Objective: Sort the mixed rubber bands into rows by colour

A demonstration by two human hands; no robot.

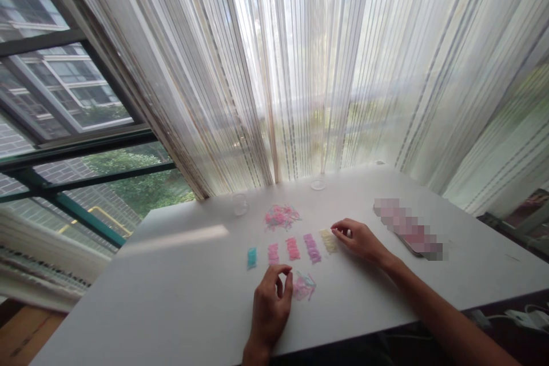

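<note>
Thin coloured strips or bands lie in a row of sorted groups on a white table (171,291): turquoise (251,258), light pink (273,254), coral pink (293,249), purple (312,248) and pale yellow (329,241). My right hand (358,240) is at the yellow group's right side, thumb and fingers pinched together. Nearer the front edge, my left hand (272,303) has curled fingers, its thumb and forefinger tips close together beside a small mixed heap (303,286). Whatever either pinch holds is too small to make out. A larger tangled heap (282,217) sits behind the row.
A clear cup-like container (239,205) and a clear round lid (318,185) stand toward the back edge. At the right lies a blurred-out flat pinkish object (407,229). Sheer striped curtains (300,68) hang behind the table. White cables (527,317) show below its right front edge.
</note>
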